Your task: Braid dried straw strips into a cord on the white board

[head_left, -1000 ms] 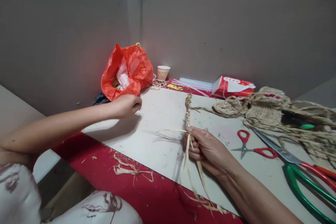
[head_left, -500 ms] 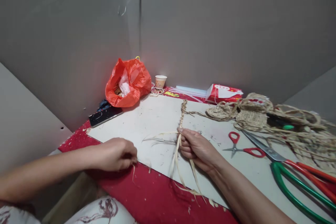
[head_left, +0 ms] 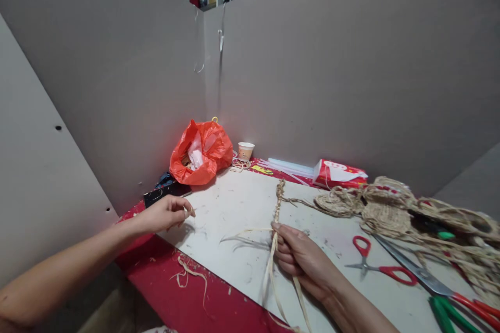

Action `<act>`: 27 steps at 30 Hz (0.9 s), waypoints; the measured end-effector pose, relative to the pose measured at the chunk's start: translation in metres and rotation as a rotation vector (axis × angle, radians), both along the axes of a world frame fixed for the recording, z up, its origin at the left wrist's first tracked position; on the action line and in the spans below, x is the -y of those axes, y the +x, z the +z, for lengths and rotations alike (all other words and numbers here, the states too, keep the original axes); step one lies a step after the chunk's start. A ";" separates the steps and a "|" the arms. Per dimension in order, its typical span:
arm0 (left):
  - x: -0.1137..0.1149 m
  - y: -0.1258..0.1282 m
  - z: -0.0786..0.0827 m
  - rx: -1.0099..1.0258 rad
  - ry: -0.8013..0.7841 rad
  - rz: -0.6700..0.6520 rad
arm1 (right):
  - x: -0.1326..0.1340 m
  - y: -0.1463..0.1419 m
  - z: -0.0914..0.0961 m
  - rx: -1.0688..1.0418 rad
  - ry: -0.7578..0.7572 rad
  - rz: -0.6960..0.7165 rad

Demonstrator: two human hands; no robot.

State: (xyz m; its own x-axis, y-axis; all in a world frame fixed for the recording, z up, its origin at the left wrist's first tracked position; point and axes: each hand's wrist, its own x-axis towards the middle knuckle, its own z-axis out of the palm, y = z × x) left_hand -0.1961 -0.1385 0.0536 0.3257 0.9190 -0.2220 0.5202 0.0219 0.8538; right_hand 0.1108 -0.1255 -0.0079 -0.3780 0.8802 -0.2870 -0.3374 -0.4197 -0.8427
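My right hand is closed around the lower part of a thin braided straw cord, which runs up the white board away from me. Loose pale straw strands hang below the grip, and one strand sticks out to the left. My left hand hovers over the board's left edge near the phone, its fingers loosely bent and thumb close to them. I make out nothing held there. A curled pale strand lies on the red cloth below it.
An orange plastic bag, a dark phone, a paper cup and a red tissue pack line the back. At right are small red scissors, large shears and coiled braided cord. Grey panels stand behind.
My left hand has moved up and left, and a strand that hung from it now lies on the red cloth. The right hand keeps its hold. The view has tilted up.
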 end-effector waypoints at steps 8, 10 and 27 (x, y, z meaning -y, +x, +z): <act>0.051 0.017 -0.018 -0.386 0.148 -0.346 | 0.000 0.002 -0.004 0.027 -0.017 -0.001; 0.052 0.014 -0.021 -0.411 0.180 -0.329 | 0.001 0.001 -0.003 0.035 -0.028 -0.008; 0.038 -0.050 0.013 -0.379 0.163 0.041 | 0.002 0.000 -0.005 0.009 -0.047 -0.030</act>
